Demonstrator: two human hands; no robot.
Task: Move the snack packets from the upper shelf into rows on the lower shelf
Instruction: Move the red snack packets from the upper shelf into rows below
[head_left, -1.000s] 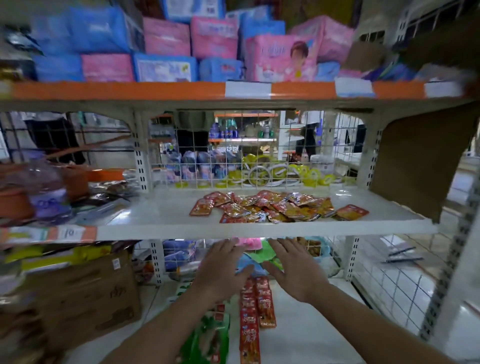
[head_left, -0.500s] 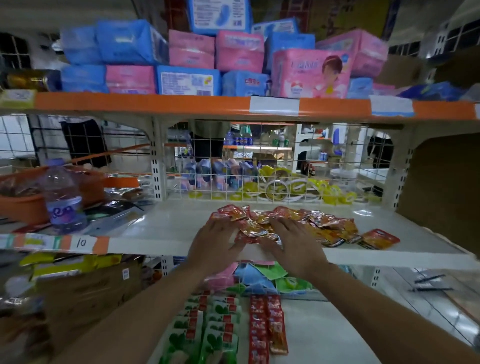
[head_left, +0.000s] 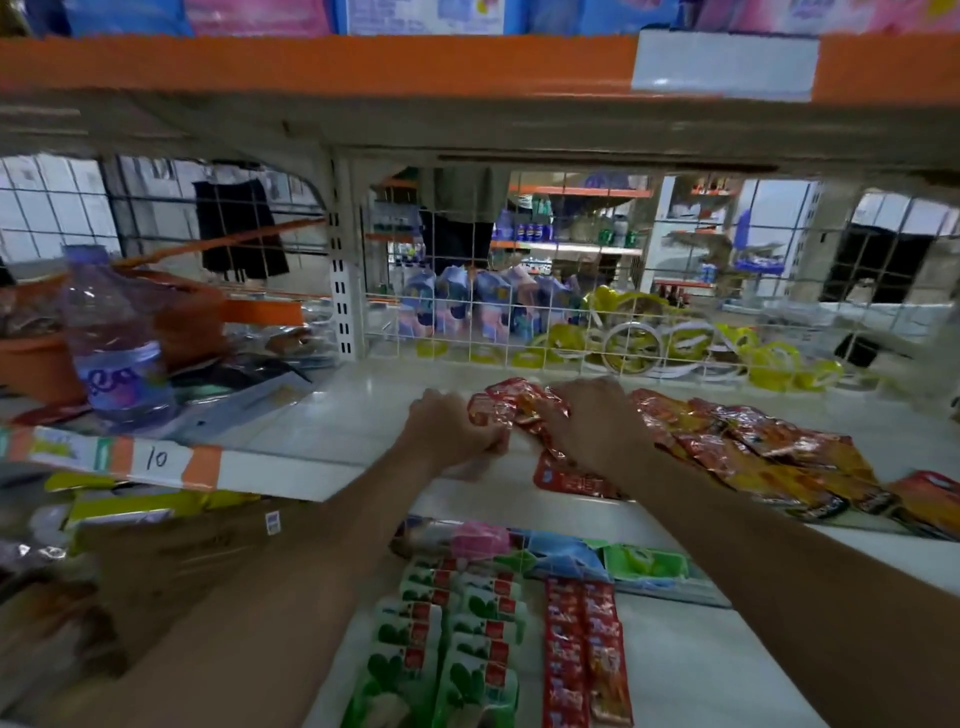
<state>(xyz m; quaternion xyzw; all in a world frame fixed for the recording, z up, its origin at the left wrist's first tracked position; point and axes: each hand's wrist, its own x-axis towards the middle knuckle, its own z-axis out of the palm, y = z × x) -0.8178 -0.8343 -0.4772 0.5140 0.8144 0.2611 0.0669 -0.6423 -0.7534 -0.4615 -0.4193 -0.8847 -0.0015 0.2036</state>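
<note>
1. Here, head view: snack packets (head_left: 753, 447), a loose red-orange pile, lie on the upper shelf (head_left: 322, 415).
2. At the pile's left end, the left hand (head_left: 452, 431) is fisted, gripping a packet's edge.
3. Atop the pile, the right hand (head_left: 592, 421) has bent fingers clutching packets.
4. Below the pile, the lower shelf (head_left: 701, 675) carries a red row (head_left: 584, 660) and green rows (head_left: 441, 649).
5. Far left of the pile: water bottle (head_left: 117, 348).

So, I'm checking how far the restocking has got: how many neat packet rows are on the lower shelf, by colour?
Green rows: 2
Red rows: 2
Total: 4 rows on the lower shelf
The loose packets at the back are not counted.
</note>
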